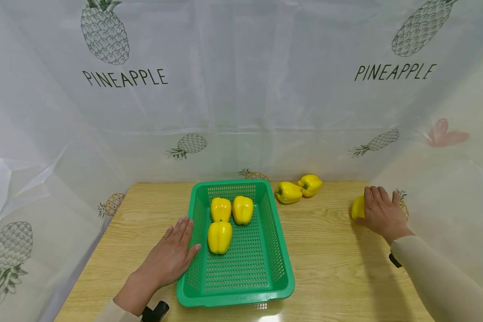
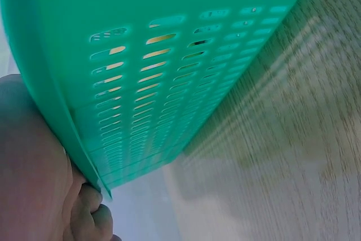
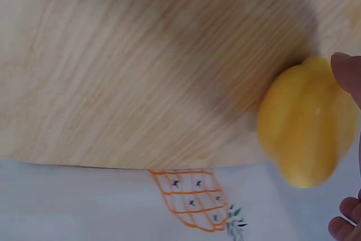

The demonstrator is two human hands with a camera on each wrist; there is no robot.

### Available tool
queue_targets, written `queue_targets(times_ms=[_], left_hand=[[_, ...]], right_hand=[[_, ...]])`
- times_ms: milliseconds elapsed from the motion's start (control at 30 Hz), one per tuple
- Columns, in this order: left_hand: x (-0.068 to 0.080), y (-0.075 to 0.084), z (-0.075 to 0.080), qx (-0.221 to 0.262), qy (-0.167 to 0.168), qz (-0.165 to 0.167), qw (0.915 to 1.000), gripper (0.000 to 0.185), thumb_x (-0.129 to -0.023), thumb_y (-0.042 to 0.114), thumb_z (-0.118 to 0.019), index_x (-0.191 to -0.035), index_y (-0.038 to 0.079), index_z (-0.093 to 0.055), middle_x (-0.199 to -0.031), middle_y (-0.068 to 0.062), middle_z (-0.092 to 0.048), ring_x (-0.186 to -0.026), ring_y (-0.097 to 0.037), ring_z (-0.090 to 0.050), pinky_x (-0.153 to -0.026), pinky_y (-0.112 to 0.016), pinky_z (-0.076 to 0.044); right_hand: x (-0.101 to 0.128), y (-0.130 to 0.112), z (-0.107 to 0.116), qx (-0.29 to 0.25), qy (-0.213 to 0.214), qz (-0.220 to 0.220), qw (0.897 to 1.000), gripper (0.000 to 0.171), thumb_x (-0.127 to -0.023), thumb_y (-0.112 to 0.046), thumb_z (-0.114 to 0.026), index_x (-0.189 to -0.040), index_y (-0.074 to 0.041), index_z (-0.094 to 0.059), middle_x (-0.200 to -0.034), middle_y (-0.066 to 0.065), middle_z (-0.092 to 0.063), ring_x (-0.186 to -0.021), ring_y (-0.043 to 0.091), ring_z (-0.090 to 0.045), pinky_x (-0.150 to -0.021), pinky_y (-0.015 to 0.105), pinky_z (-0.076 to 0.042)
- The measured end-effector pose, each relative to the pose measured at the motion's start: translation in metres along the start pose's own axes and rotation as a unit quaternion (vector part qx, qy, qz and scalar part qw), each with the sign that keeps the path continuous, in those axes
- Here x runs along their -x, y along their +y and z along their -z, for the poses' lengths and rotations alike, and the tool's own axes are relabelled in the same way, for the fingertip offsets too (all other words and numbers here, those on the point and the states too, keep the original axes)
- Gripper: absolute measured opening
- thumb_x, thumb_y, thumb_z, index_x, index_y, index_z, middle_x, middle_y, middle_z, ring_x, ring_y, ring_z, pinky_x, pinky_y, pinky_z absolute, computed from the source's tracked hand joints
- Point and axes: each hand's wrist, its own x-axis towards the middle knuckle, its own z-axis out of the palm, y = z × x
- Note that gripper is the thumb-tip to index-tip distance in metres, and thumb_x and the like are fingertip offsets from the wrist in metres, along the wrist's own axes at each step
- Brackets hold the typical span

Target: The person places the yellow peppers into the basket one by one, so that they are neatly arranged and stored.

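Note:
A green perforated basket (image 1: 233,299) stands on the table with three yellow bell peppers inside, one of them (image 1: 220,238) nearer the front. My left hand (image 1: 171,255) rests on the basket's left rim, its fingers straight along the edge; the left wrist view shows the slotted outer wall (image 2: 67,83) beside the hand. Far to the right, my right hand (image 1: 385,215) grips another yellow bell pepper (image 3: 307,122) near the table's edge. In the right wrist view the thumb (image 3: 347,71) lies against one end of it. Much of this pepper is covered by the hand in the head view.
Two more yellow bell peppers, one (image 1: 288,192) in front of the other (image 1: 310,184), lie just right of the basket's back corner. A white pineapple-printed sheet (image 1: 241,103) hangs behind the wooden table (image 1: 322,259) and along both sides.

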Motion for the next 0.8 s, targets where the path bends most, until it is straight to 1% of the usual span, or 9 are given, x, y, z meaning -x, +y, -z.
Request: queue_targets(times_ms=[133, 233, 333, 500, 700, 800], left_hand=[[0.0, 0.0, 0.0, -0.002, -0.001, -0.001, 1.0, 0.072, -0.113, 0.04, -0.047, -0.162, -0.01, -0.029, -0.171, -0.029, -0.025, -0.159, -0.045, -0.026, -0.128, -0.063, -0.026], [0.0, 0.0, 0.0, -0.005, 0.0, -0.001, 1.0, 0.072, -0.113, 0.04, -0.047, -0.162, -0.01, -0.029, -0.17, -0.029, -0.025, -0.159, -0.045, -0.026, -0.127, -0.063, -0.026], [0.0, 0.0, 0.0, -0.009, -0.001, -0.001, 1.0, 0.072, -0.114, 0.04, -0.046, -0.162, -0.01, -0.029, -0.171, -0.029, -0.025, -0.159, -0.044, -0.025, -0.128, -0.063, -0.026], [-0.001, 0.0, 0.001, -0.01, -0.002, -0.002, 0.9999, 0.072, -0.114, 0.041, -0.045, -0.162, -0.01, -0.028, -0.171, -0.028, -0.024, -0.159, -0.044, -0.024, -0.128, -0.062, -0.026], [-0.002, -0.001, 0.0, -0.009, -0.002, -0.006, 0.9999, 0.071, -0.114, 0.04, -0.046, -0.162, -0.01, -0.029, -0.171, -0.028, -0.025, -0.159, -0.044, -0.025, -0.128, -0.062, -0.026], [-0.001, -0.001, -0.001, -0.006, -0.003, -0.007, 1.0, 0.072, -0.114, 0.04, -0.046, -0.162, -0.01, -0.029, -0.171, -0.028, -0.025, -0.159, -0.044, -0.025, -0.128, -0.062, -0.026]], right_hand=[[0.005, 0.007, -0.008, -0.001, -0.019, -0.01, 1.0, 0.116, -0.077, -0.052, -0.091, -0.148, 0.017, -0.03, -0.144, 0.039, -0.046, -0.136, 0.056, -0.042, -0.111, 0.083, -0.027], [0.005, 0.008, -0.011, -0.002, -0.036, -0.014, 0.999, 0.117, -0.079, -0.052, -0.089, -0.151, 0.016, -0.029, -0.147, 0.039, -0.043, -0.138, 0.056, -0.04, -0.113, 0.082, -0.025], [0.005, 0.008, -0.013, 0.001, -0.046, -0.012, 0.999, 0.117, -0.08, -0.053, -0.088, -0.153, 0.017, -0.028, -0.149, 0.04, -0.041, -0.139, 0.057, -0.039, -0.113, 0.082, -0.026], [0.004, 0.005, -0.016, -0.005, -0.047, -0.011, 0.999, 0.117, -0.081, -0.051, -0.088, -0.151, 0.019, -0.027, -0.147, 0.041, -0.041, -0.138, 0.057, -0.039, -0.111, 0.083, -0.027], [0.004, 0.004, -0.017, -0.011, -0.052, -0.018, 0.998, 0.115, -0.083, -0.051, -0.087, -0.15, 0.02, -0.026, -0.146, 0.043, -0.04, -0.136, 0.058, -0.038, -0.111, 0.084, -0.026], [0.005, 0.003, -0.018, -0.02, -0.057, -0.021, 0.998, 0.112, -0.084, -0.051, -0.086, -0.147, 0.02, -0.028, -0.141, 0.043, -0.042, -0.133, 0.059, -0.04, -0.109, 0.085, -0.026]])
